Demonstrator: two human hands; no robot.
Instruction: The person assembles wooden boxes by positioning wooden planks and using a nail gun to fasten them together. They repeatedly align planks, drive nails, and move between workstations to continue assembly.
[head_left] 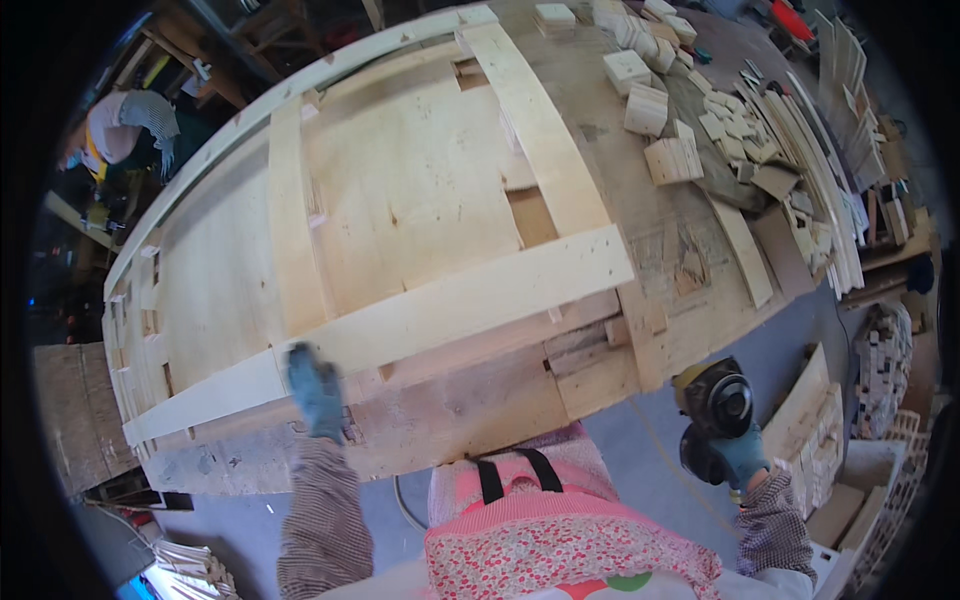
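My left hand (pixel 316 390), in a blue-grey glove, rests on the front edge of a pale wooden frame, fingers stretched onto the long front board (pixel 470 290). It touches the board near the foot of a crosspiece (pixel 300 220) and grips nothing that I can see. Off the table's front edge, to the right, my gloved right hand (pixel 745 458) is closed on the handle of a black and yellowish coil nail gun (pixel 722 400). The gun is held apart from the wood. Another crosspiece (pixel 540 130) joins the front board near its right end.
Wood blocks (pixel 647 108) and small offcuts (pixel 735 130) lie at the table's far right, beside long thin strips (pixel 815 180). More timber (pixel 815 430) stands on the floor at right. A co-worker (pixel 120 130) is at the far left. A thin hose (pixel 665 470) runs across the floor.
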